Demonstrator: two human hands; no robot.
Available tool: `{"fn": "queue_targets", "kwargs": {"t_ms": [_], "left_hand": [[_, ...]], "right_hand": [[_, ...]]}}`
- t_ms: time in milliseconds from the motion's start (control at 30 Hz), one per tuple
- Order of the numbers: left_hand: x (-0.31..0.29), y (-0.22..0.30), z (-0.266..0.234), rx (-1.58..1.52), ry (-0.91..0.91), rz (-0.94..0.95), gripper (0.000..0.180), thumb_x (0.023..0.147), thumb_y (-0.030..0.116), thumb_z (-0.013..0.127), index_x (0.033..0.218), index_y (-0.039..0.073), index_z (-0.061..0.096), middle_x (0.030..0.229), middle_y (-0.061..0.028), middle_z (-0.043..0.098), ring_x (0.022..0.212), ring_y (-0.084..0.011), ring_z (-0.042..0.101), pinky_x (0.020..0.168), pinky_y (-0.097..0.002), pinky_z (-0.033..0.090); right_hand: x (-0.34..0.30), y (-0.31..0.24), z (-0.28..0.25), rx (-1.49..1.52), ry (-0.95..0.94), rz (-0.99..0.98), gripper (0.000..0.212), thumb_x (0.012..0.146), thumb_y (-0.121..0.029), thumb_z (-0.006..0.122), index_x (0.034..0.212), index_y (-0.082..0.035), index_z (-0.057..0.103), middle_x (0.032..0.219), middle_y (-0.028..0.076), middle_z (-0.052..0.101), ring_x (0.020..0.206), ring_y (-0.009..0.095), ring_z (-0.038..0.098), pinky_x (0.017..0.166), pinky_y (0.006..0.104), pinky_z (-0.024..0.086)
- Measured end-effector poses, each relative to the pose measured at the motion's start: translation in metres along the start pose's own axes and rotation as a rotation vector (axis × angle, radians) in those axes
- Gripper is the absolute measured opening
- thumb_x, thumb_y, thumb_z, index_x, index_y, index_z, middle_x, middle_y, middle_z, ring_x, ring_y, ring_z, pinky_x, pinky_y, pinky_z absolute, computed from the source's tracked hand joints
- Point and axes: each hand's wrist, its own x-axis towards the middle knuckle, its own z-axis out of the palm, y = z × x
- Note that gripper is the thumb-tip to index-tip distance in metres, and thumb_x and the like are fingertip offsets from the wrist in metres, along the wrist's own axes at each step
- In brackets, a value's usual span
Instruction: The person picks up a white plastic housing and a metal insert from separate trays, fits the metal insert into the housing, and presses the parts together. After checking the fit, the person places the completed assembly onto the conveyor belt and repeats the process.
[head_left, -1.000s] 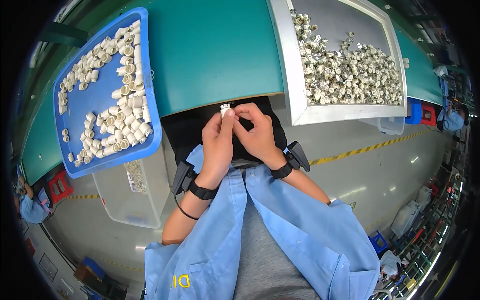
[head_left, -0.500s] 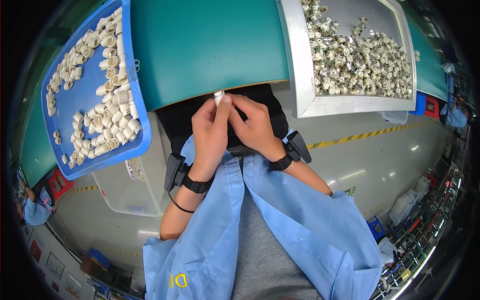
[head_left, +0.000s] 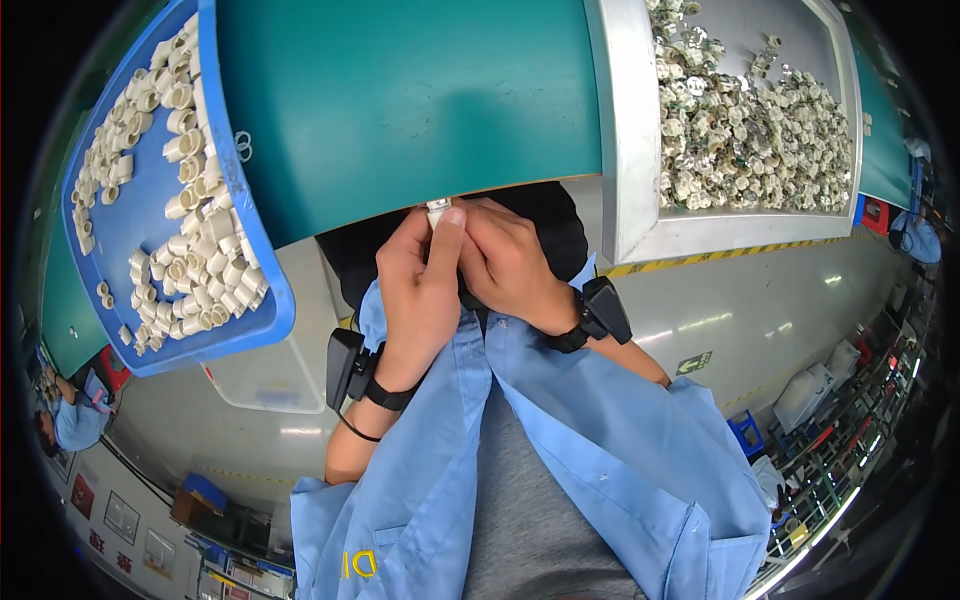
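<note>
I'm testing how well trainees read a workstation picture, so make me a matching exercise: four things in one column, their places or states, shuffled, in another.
Column one
1. White piece
2. Blue tray
3. Silver-framed tray
4. Clear bin

Column two
A. On the right, holding small whitish and metallic parts
B. Partly hidden by the blue tray
C. Held in the left hand
D. On the left, holding white cylindrical pieces

Pairs: 1-C, 2-D, 3-A, 4-B

The blue tray (head_left: 234, 160) is smooth plastic.
</note>
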Motion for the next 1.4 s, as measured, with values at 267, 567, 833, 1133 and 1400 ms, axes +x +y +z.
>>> {"fn": "queue_targets", "kwargs": {"t_ms": [267,567,833,1133,1400], "left_hand": [[0.003,0.006,-0.001,0.011,-0.014,-0.041,0.028,0.102,0.022,0.059,0.091,-0.003,0.064,0.070,0.0047,0.053,0.065,-0.0023,0.038,0.053,-0.0227,0.029],[0.008,-0.003,-0.011,0.053,-0.122,-0.040,0.031,0.104,0.025,0.055,0.092,-0.002,0.063,0.074,0.0024,0.054,0.067,-0.0036,0.041,0.056,-0.0240,0.032],[-0.036,-0.006,-0.023,-0.163,-0.486,0.058,0.034,0.107,0.029,0.043,0.098,0.000,0.059,0.090,-0.0028,0.057,0.080,-0.0109,0.048,0.074,-0.0262,0.040],[-0.049,0.040,-0.042,-0.314,-0.669,0.138,0.038,0.105,0.037,0.045,0.096,0.002,0.058,0.086,-0.0037,0.056,0.079,-0.0134,0.050,0.075,-0.0281,0.041],[-0.037,0.066,-0.096,-0.184,-0.604,0.501,0.050,0.096,0.050,0.059,0.094,0.000,0.058,0.085,-0.0083,0.057,0.079,-0.0182,0.052,0.073,-0.0300,0.041]], "right_hand": [[0.001,-0.006,-0.003,0.020,-0.040,0.046,0.011,0.091,0.003,0.057,0.100,0.008,0.062,0.084,0.021,0.065,0.074,0.040,0.065,0.067,0.0411,0.054],[0.003,-0.022,-0.005,0.085,-0.001,0.157,0.018,0.093,-0.003,0.057,0.109,0.005,0.062,0.088,0.020,0.065,0.074,0.036,0.065,0.068,0.0390,0.054],[-0.013,-0.050,-0.041,0.543,-0.170,0.234,0.027,0.093,-0.007,0.060,0.119,0.001,0.065,0.116,0.014,0.063,0.096,0.021,0.064,0.072,0.0337,0.054],[0.027,-0.108,-0.105,0.269,-0.319,-0.035,0.030,0.085,-0.005,0.071,0.114,0.000,0.069,0.113,0.014,0.065,0.101,0.023,0.063,0.087,0.0355,0.049],[0.186,-0.129,-0.196,-0.234,-0.090,-0.006,0.025,0.090,-0.013,0.073,0.111,0.000,0.068,0.101,0.004,0.069,0.091,0.009,0.063,0.077,0.0243,0.051]]}}
